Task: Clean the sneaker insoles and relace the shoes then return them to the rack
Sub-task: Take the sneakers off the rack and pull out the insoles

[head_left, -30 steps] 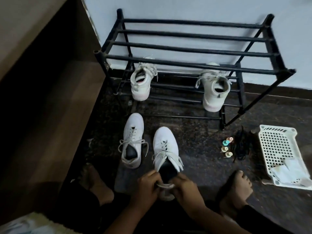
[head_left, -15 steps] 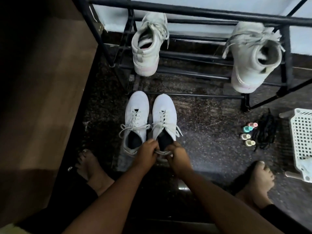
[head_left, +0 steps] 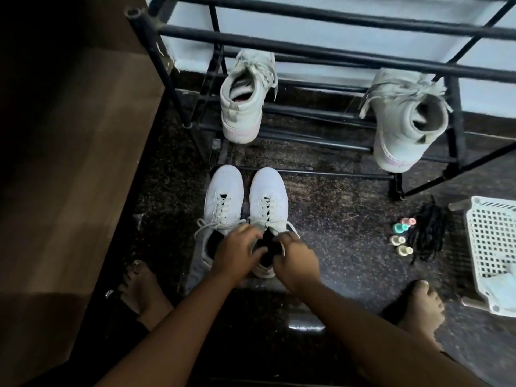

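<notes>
White sneaker [head_left: 268, 199], on the floor [head_left: 335, 219] beside its mate [head_left: 223, 196], points toe-first at the rack [head_left: 335, 54], heel between my left hand [head_left: 237, 255] and right hand [head_left: 296, 261]; blur hides whether they pinch anything.

The right sneaker [head_left: 268, 202] has been pushed forward, close beside the left sneaker [head_left: 223, 199].

Scene was dim overall; pale wall [head_left: 307, 32] was brightest, cupboard [head_left: 69, 163] at left sank into shadow. Small glare spot on floor [head_left: 305, 328]. Left hand [head_left: 237, 254] & right hand [head_left: 296, 261] were motion-blurred. Rack [head_left: 335, 53] bars bowed w/ wide-angle distortion twd edges.
</notes>
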`<move>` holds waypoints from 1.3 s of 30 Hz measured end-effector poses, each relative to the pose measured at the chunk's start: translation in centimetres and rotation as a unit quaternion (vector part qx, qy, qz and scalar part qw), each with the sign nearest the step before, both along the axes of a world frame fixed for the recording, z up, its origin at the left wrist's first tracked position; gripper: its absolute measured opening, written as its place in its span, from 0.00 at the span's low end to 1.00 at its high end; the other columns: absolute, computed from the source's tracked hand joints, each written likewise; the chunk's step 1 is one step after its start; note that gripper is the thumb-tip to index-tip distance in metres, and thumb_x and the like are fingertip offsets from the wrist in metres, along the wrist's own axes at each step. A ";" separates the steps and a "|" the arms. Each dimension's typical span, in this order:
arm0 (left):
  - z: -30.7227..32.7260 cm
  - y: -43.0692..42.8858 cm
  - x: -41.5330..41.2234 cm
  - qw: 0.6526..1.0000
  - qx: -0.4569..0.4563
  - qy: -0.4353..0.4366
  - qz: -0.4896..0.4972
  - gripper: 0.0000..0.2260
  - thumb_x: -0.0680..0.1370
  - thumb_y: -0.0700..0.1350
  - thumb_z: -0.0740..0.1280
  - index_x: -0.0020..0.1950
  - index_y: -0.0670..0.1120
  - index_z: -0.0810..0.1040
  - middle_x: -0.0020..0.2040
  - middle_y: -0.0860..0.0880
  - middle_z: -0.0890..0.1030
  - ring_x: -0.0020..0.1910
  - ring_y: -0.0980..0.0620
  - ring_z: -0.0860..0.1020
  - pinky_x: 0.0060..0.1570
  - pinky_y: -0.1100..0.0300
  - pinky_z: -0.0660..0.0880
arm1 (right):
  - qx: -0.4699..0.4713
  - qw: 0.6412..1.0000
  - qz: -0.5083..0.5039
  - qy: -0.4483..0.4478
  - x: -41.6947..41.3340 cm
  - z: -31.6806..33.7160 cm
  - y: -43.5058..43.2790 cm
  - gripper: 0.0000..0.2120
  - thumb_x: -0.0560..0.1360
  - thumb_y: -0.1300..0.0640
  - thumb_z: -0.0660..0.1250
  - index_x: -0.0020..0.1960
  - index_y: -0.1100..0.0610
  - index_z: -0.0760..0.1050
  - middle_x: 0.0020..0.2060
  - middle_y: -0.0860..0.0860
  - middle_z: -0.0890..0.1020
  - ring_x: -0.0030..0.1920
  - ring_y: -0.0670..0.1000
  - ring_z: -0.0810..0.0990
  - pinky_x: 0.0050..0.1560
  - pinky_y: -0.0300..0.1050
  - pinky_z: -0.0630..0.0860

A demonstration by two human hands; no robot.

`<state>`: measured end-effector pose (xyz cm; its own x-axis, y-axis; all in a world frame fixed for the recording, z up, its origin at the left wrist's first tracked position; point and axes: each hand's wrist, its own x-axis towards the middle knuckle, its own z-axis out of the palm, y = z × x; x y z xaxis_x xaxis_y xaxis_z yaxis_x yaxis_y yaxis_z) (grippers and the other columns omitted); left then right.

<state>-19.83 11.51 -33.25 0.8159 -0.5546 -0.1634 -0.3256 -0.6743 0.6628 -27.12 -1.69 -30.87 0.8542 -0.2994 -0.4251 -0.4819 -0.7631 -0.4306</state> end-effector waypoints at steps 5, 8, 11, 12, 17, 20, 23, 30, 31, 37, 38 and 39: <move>9.0 -2.2 6.7 0.949 -0.210 -0.170 0.163 0.16 0.70 0.35 0.69 0.57 0.42 0.76 0.55 0.45 0.75 0.52 0.49 0.76 0.51 0.51 0.77 | 0.005 0.969 -0.020 -0.245 7.5 7.8 -2.0 0.17 0.75 0.57 0.62 0.64 0.54 0.70 0.58 0.53 0.75 0.51 0.58 0.78 0.44 0.50 0.75; 12.3 -3.4 11.6 0.945 -0.209 -0.177 0.178 0.24 0.67 0.31 0.68 0.62 0.42 0.75 0.59 0.42 0.72 0.56 0.48 0.75 0.54 0.50 0.77 | 0.010 0.966 0.010 -0.260 13.1 10.6 -2.6 0.24 0.76 0.56 0.62 0.72 0.51 0.61 0.62 0.55 0.73 0.57 0.58 0.76 0.48 0.50 0.74; 13.2 -4.1 15.4 0.975 -0.124 -0.130 0.132 0.26 0.70 0.30 0.65 0.67 0.44 0.72 0.69 0.38 0.65 0.65 0.45 0.69 0.64 0.57 0.70 | -0.002 0.970 0.045 -0.239 17.7 11.9 -2.7 0.29 0.77 0.55 0.61 0.75 0.49 0.55 0.63 0.59 0.71 0.57 0.60 0.75 0.48 0.49 0.73; 13.1 -4.3 16.5 0.982 -0.093 -0.114 0.118 0.26 0.71 0.31 0.64 0.68 0.45 0.72 0.71 0.37 0.62 0.68 0.43 0.66 0.65 0.60 0.66 | -0.011 0.973 0.053 -0.225 18.8 12.0 -2.8 0.29 0.77 0.55 0.61 0.75 0.49 0.55 0.62 0.60 0.71 0.57 0.61 0.75 0.48 0.49 0.72; 11.6 -4.5 18.8 0.986 0.035 -0.158 0.044 0.15 0.74 0.34 0.62 0.61 0.41 0.74 0.58 0.36 0.74 0.57 0.39 0.73 0.48 0.58 0.65 | -0.044 0.982 0.069 -0.169 20.9 11.0 -2.7 0.20 0.77 0.57 0.59 0.68 0.54 0.67 0.55 0.62 0.76 0.54 0.63 0.76 0.45 0.49 0.71; 11.3 -4.3 17.7 0.982 -0.006 -0.176 0.063 0.11 0.72 0.34 0.63 0.53 0.40 0.76 0.50 0.38 0.77 0.50 0.41 0.76 0.44 0.59 0.66 | -0.037 0.979 0.060 -0.190 20.2 11.2 -2.7 0.12 0.76 0.60 0.60 0.59 0.59 0.72 0.49 0.62 0.79 0.49 0.62 0.77 0.40 0.48 0.68; 11.3 -3.9 14.5 0.978 -0.070 -0.188 0.063 0.11 0.71 0.33 0.65 0.52 0.41 0.78 0.48 0.41 0.78 0.46 0.43 0.77 0.44 0.56 0.71 | -0.037 0.975 0.064 -0.211 17.5 11.2 -3.0 0.10 0.77 0.60 0.59 0.57 0.59 0.72 0.46 0.62 0.79 0.46 0.62 0.77 0.39 0.48 0.69; 10.6 -3.3 0.3 0.977 -0.127 -0.130 0.114 0.11 0.73 0.42 0.65 0.53 0.45 0.82 0.56 0.45 0.78 0.53 0.45 0.78 0.51 0.53 0.75 | 0.010 0.951 0.134 -0.278 3.8 9.7 -4.2 0.15 0.77 0.50 0.56 0.56 0.58 0.71 0.47 0.60 0.79 0.39 0.62 0.80 0.35 0.51 0.76; 10.2 -3.2 -1.5 0.978 -0.123 -0.125 0.111 0.10 0.73 0.46 0.66 0.52 0.46 0.82 0.56 0.45 0.78 0.54 0.46 0.78 0.51 0.53 0.74 | 0.014 0.953 0.138 -0.270 1.9 9.6 -4.6 0.14 0.77 0.49 0.55 0.55 0.57 0.71 0.47 0.60 0.79 0.38 0.61 0.80 0.34 0.49 0.76; 8.1 -3.2 -10.4 0.988 -0.130 -0.083 0.021 0.08 0.74 0.54 0.68 0.51 0.56 0.76 0.51 0.47 0.75 0.48 0.51 0.77 0.46 0.59 0.74 | 0.003 0.959 0.139 -0.246 -9.2 8.0 -6.8 0.12 0.81 0.49 0.52 0.51 0.54 0.69 0.48 0.51 0.76 0.38 0.49 0.76 0.34 0.40 0.70; 7.9 -3.4 -11.5 0.988 -0.133 -0.072 0.001 0.08 0.75 0.56 0.66 0.52 0.56 0.76 0.51 0.47 0.75 0.48 0.50 0.77 0.46 0.60 0.74 | 0.011 0.963 0.129 -0.235 -10.7 7.6 -7.1 0.13 0.81 0.47 0.50 0.49 0.53 0.69 0.45 0.49 0.75 0.36 0.49 0.75 0.33 0.40 0.69; 7.6 -3.8 -12.3 0.989 -0.133 -0.060 -0.016 0.08 0.76 0.57 0.64 0.52 0.56 0.75 0.50 0.47 0.75 0.48 0.50 0.77 0.46 0.61 0.74 | 0.024 0.969 0.117 -0.218 -11.9 7.3 -7.4 0.13 0.81 0.46 0.50 0.48 0.52 0.68 0.41 0.49 0.76 0.34 0.49 0.76 0.32 0.40 0.69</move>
<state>-32.17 7.72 -25.62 0.8013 -0.5917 0.0881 -0.4311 -0.4690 0.7708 -39.05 -9.09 -23.62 0.9978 -0.0641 -0.0182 -0.0624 -0.8036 -0.5919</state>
